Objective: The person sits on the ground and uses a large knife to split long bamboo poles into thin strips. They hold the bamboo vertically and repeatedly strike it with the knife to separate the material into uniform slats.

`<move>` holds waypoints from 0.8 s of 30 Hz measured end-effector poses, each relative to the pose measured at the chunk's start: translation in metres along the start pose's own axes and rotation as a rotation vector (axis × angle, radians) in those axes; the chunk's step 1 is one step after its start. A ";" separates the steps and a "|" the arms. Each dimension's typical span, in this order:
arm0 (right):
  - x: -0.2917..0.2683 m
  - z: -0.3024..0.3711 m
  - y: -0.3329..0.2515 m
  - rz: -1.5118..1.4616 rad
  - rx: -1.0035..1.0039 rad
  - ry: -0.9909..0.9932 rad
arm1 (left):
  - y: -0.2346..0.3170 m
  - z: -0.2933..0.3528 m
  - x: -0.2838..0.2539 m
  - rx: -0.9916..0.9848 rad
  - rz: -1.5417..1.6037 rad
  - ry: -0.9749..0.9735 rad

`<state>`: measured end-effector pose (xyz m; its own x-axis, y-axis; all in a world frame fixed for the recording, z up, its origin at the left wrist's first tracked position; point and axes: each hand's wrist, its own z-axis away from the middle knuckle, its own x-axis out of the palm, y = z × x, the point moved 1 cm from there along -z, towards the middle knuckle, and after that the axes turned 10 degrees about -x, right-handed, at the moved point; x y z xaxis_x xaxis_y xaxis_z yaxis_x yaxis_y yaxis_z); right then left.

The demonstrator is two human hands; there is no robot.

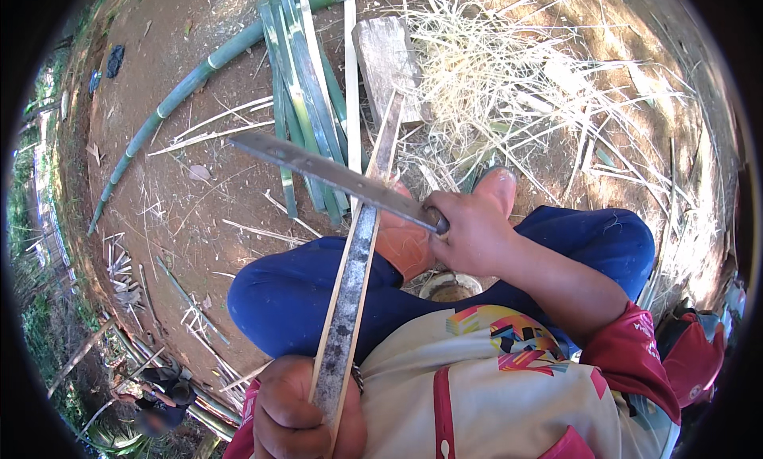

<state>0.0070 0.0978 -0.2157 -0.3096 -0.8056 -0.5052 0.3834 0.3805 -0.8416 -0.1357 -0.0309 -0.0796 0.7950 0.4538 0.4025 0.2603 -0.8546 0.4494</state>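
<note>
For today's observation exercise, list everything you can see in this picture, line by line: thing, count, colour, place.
Knife: one, grey blade, across the strip.
Bamboo strip: one, pale tan with a dark face, lap to wood block.
Wood block: one, grey, ground ahead.
Split bamboo slats: several, green, upper middle.
Bamboo pole: one, green, upper left.
Shavings: heap, straw-coloured, upper right.
Another person: one, lower left.
Right hand: grips knife handle.
Left hand: grips strip's near end.
</note>
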 end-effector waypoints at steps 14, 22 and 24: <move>-0.004 -0.005 -0.002 -0.045 0.065 -0.002 | -0.004 -0.007 0.009 0.038 -0.018 0.014; -0.006 -0.006 0.002 -0.028 0.039 -0.003 | -0.005 -0.003 0.006 0.072 0.013 0.026; 0.001 0.000 0.003 0.018 -0.067 0.018 | -0.002 -0.004 0.004 0.059 -0.003 0.005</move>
<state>0.0084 0.0983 -0.2183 -0.3186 -0.7902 -0.5235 0.3304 0.4250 -0.8427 -0.1354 -0.0267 -0.0758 0.7911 0.4580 0.4055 0.2952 -0.8664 0.4026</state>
